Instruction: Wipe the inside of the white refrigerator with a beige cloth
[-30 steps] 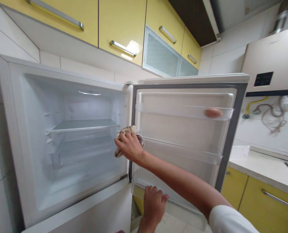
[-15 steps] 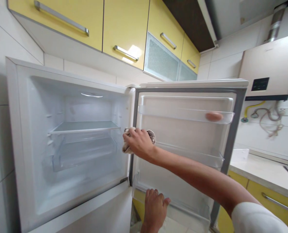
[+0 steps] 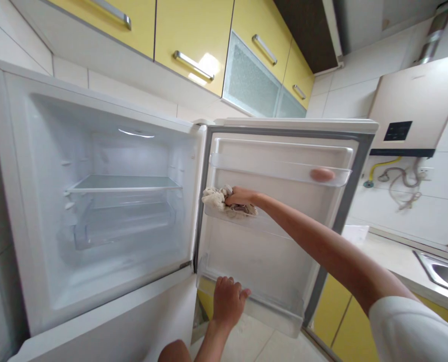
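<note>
Fingers (image 3: 234, 199) of the right hand (image 3: 243, 195) are closed on a bunched, patterned cloth (image 3: 215, 199), pinching its folds against the palm side, though the fingertips are buried and the exact grip cannot be told. The cloth lies at the hinge end of the clear middle bin (image 3: 264, 225) on the fridge door (image 3: 261, 264), part of it showing through the bin's front wall. Lower down, the left hand (image 3: 229, 300) is at the clear bottom bin (image 3: 276, 311), fingers bent over near its rim; whether they grip it or merely rest there cannot be told.

The step in hand looks like wiping the middle bin. A further stroke would seem to call for steady pressure along the bin toward the door's free edge, with the thin plastic not levered outward.

Above, a reddish, egg-like object (image 3: 322, 174) sits in the top bin (image 3: 261, 166), near its outer end. Across the hinge, the fridge compartment holds a glass shelf (image 3: 125, 183) and, below it, a clear drawer (image 3: 133, 221). Far right, the bench (image 3: 382, 249) carries a sink (image 3: 423, 262).
</note>
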The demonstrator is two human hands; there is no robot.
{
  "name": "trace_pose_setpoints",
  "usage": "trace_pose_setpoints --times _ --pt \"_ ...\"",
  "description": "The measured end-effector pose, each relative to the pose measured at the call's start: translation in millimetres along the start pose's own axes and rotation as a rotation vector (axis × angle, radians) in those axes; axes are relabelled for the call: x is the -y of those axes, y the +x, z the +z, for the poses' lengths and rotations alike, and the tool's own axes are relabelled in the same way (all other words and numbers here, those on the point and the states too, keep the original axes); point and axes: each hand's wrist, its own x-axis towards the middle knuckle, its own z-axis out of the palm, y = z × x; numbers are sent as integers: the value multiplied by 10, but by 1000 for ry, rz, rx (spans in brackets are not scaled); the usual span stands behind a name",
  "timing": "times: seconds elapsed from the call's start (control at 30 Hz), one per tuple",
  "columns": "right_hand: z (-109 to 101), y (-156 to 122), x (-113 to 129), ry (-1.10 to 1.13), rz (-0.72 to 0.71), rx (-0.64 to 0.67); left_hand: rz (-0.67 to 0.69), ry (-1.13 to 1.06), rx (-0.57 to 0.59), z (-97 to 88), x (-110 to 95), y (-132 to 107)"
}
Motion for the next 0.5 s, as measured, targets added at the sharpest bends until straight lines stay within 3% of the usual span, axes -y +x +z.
trace_pose_setpoints --times 0.5 --pt "-152 -477 -432 -95 132 103 14 -13 36 -30 -31 39"
